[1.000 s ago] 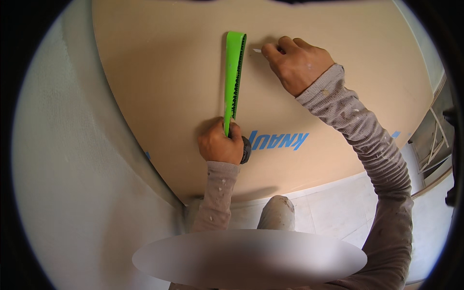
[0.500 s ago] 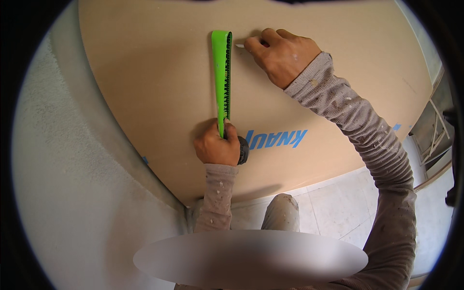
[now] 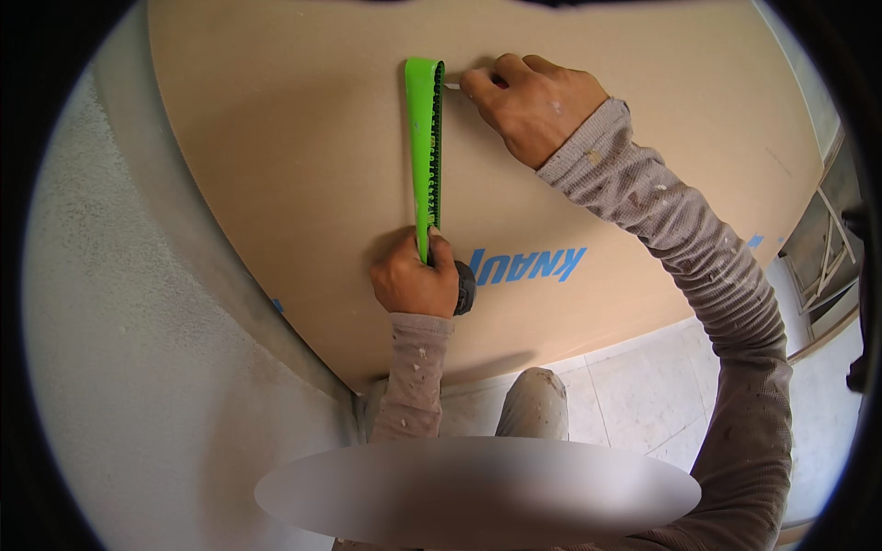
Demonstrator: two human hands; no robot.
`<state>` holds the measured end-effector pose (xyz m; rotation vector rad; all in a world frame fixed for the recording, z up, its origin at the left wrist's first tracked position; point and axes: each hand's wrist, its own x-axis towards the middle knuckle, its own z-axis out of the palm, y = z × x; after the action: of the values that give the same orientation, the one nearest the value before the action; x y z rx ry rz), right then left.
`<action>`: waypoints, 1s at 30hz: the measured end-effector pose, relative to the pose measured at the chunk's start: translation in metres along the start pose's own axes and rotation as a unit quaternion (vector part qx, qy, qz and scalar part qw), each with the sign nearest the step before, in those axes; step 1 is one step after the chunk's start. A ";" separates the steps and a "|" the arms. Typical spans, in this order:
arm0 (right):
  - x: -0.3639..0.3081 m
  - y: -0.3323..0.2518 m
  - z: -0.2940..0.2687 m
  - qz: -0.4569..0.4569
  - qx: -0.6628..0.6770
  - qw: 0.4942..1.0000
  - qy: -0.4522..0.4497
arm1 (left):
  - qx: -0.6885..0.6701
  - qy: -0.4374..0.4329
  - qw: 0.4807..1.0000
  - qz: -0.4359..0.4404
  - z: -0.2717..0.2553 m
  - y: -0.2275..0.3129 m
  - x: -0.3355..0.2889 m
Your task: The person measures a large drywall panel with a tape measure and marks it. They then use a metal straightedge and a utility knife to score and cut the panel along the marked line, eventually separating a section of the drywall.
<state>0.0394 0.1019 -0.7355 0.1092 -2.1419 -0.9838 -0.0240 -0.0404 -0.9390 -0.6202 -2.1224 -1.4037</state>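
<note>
Left hand (image 3: 413, 275) is gripping a tape (image 3: 420, 138); right hand (image 3: 537, 110), pinching a tool (image 3: 452, 86), is now sitting nearer it, seemingly aligning.

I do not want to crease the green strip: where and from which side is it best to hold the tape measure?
Probably by what looks like its black case, from the right: this rounded part sticks out beside the left hand's grip, while the thin green strip is folded into a loop and may crease if squeezed.
</note>
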 end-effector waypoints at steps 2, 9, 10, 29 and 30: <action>0.000 0.000 0.001 -0.001 -0.004 1.000 0.002 | -0.004 0.006 1.000 0.004 0.001 0.000 0.001; 0.001 0.000 -0.003 -0.007 -0.015 1.000 -0.018 | -0.011 0.023 1.000 0.013 0.000 0.003 0.000; 0.002 0.000 -0.005 -0.007 -0.020 0.999 -0.029 | -0.012 0.024 1.000 0.012 -0.001 0.002 0.000; -0.011 0.011 -0.051 0.032 0.052 0.996 -0.069 | 0.000 -0.007 1.000 -0.011 0.002 -0.012 -0.002; -0.025 0.012 -0.055 0.046 0.099 0.994 -0.029 | 0.002 0.001 1.000 0.011 0.003 -0.014 -0.003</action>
<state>0.0971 0.0855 -0.7195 0.0792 -2.2727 -0.7287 -0.0314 -0.0427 -0.9515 -0.6373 -2.1096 -1.3881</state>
